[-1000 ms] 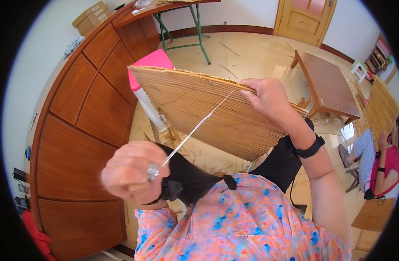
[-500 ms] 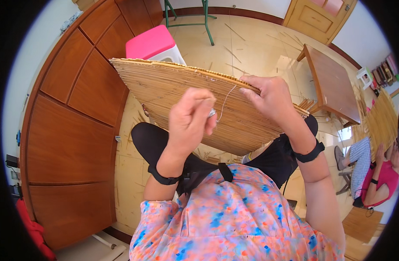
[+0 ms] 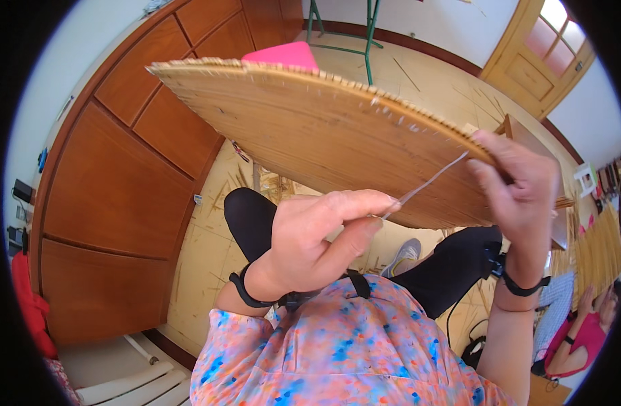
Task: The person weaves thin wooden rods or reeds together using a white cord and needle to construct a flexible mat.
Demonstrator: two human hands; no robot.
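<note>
A broad mat of thin tan reed or straw strips (image 3: 310,135) is held up tilted above my knees, its stitched edge on the far side. My right hand (image 3: 523,179) grips that edge near its right end, thumb on the near face and fingers behind. From the mat beside my right thumb a white thread (image 3: 429,181) runs taut down to the left. Thumb and forefinger of my left hand (image 3: 317,233) pinch the thread, in front of the mat and apart from it. Whether a needle is in this pinch cannot be seen.
Wooden cabinets (image 3: 111,193) line the left side. A pink-topped stool (image 3: 283,54) shows behind the mat, partly covered. Loose strips lie on the tiled floor (image 3: 202,233). At the right, another person (image 3: 581,342) sits with a similar mat (image 3: 598,243). A wooden table is mostly hidden behind my right hand.
My left hand has come down and nearer, drawing the thread taut. My right hand and the mat's right end have shifted right; the view has turned somewhat.
</note>
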